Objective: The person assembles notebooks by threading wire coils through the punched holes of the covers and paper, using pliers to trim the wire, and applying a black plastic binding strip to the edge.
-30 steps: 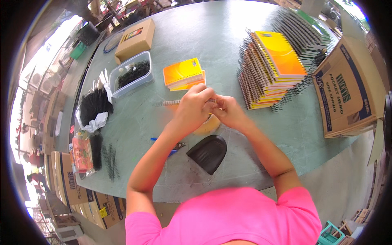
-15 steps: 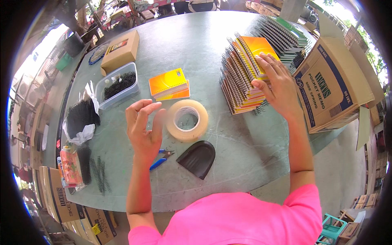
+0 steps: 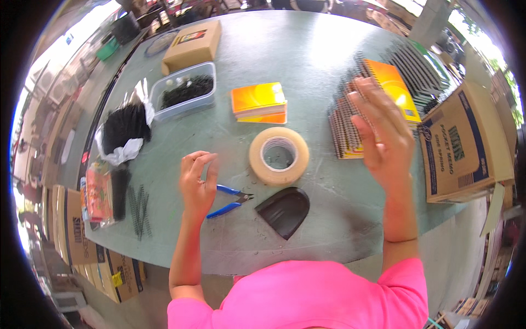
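My right hand (image 3: 386, 129), blurred, is in front of the stacked spiral notebooks (image 3: 348, 134) with its fingers stretched out, holding nothing. An orange and yellow notebook (image 3: 392, 82) lies on top of that stack. My left hand (image 3: 197, 183) is above the table beside blue-handled cutters (image 3: 230, 200); its fingers are loosely bent, thumb and forefinger a little apart, with nothing visible between them. Right of it a big roll of clear tape (image 3: 298, 164) lies flat, and a black rounded plastic piece (image 3: 285, 214) is nearer me. A small pile of yellow-orange notebooks (image 3: 257, 98) sits beyond the tape.
Black spirals fill a clear plastic tub (image 3: 183, 104) and a white bag (image 3: 126, 126) at the left; loose spirals (image 3: 139, 211) lie nearer. A flat brown box (image 3: 192, 46) stands far left. Green-covered notebooks (image 3: 422, 71) and an open carton (image 3: 466, 142) are at the right.
My right hand has lifted off the notebook stack and moved toward me. The left hand has drawn back slightly, its fingers more bent. The view has shifted, moving the table items rightward in it.
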`<state>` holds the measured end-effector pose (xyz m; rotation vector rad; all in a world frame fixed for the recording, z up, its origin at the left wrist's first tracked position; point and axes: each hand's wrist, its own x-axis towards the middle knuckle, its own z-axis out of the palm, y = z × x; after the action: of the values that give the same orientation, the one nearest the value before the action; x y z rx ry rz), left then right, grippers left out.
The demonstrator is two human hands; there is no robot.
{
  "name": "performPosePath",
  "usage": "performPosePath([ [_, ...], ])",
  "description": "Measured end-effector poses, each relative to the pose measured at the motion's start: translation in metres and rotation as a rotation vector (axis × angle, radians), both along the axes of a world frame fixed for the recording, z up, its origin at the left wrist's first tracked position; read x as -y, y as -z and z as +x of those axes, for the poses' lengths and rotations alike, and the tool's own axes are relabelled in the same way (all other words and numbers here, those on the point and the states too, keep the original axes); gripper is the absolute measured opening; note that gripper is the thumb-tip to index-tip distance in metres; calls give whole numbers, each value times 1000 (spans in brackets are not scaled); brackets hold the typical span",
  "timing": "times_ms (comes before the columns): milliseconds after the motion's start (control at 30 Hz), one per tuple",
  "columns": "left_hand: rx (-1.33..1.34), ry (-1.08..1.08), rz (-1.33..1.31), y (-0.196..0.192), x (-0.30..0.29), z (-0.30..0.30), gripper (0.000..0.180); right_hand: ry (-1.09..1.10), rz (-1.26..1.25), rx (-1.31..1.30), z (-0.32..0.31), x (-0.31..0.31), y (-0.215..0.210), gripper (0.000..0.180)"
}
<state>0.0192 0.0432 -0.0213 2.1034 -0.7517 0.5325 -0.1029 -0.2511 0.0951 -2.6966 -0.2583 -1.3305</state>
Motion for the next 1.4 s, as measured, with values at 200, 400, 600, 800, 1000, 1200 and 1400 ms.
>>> performPosePath([
  [200,-86,-204,65,27,-70,3,10,-262,95,-346,175,-22,116,23],
  [400,-156,-644,311,48,-174,-10,14,-92,13,-544,189,-19,148,19],
  [600,-155,-792,456,62,-197,-2,26,-213,161,-507,152,-27,107,17],
  [800,-330,-725,427,63,-173,25,34,-249,293,-720,90,-36,61,17],
  [1000,-338,-628,472,46,-180,39,29,-259,136,-557,75,-42,80,20],
  [1200,-121,-546,224,29,-163,35,25,-278,148,-536,70,-56,80,22],
  [1400,-903,71,-251,-23,-62,12,22,-238,217,-529,72,-65,86,16],
])
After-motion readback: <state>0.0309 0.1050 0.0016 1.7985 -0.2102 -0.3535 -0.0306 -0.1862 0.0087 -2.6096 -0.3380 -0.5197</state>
